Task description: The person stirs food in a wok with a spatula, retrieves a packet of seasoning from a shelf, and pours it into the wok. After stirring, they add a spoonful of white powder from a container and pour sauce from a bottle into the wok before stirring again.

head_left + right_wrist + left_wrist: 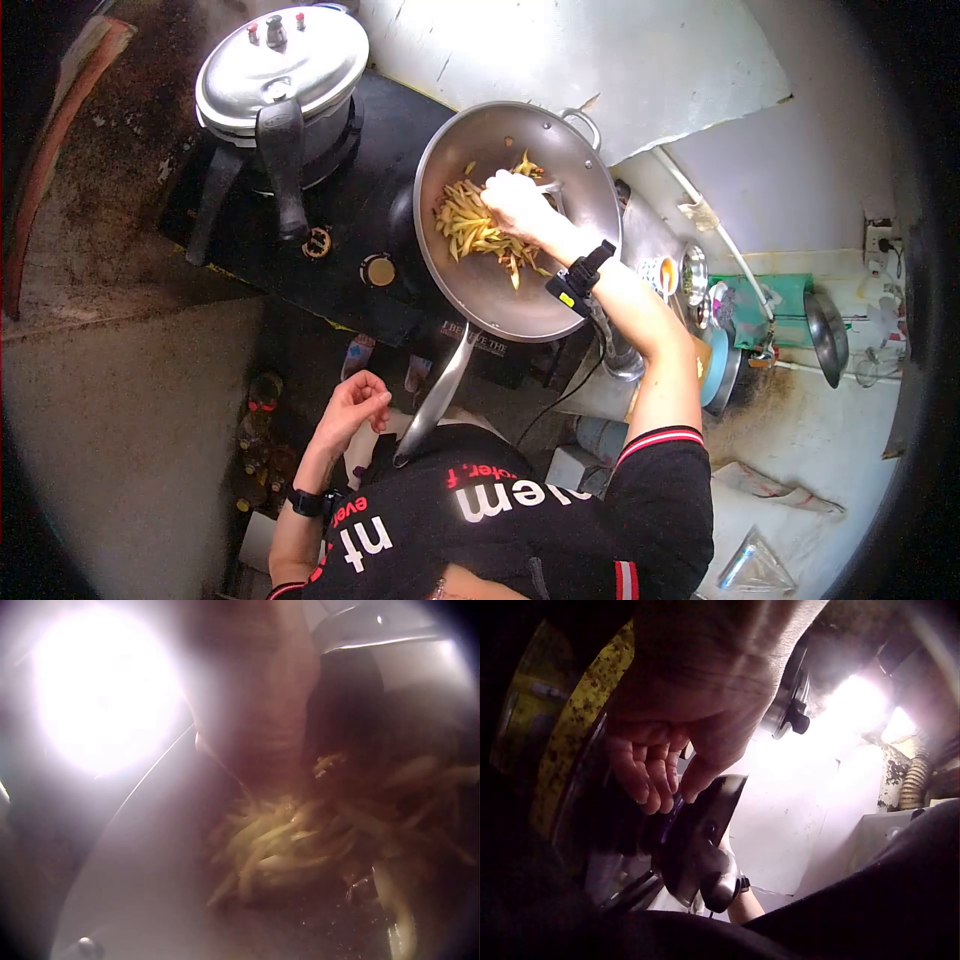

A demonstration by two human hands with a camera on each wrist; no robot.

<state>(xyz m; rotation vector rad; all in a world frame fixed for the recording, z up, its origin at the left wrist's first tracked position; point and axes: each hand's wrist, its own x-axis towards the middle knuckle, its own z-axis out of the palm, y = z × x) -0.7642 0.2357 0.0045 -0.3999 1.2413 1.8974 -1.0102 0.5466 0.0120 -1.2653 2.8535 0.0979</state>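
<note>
Yellow, potato-like strips (468, 222) lie in a heap in a wide metal wok (500, 300). Over them, inside the wok, is my right hand (522, 208), its fingers curled round what looks like a metal cooking utensil (550, 187); little of it shows beside the hand. Haze dims the right wrist view, where the strips (277, 847) lie just below the hand. My left hand (352, 410) hangs at waist height with loosely bent fingers, left of the wok's long handle (440, 390) and apart from it. In the left wrist view the left hand's fingers (658, 776) hold nothing.
A pressure cooker (285, 85) with black handles stands left of the wok on the black stovetop (400, 130). Several small bowls (660, 274) sit to the right, near the right forearm. Bottles (262, 390) stand low at the left.
</note>
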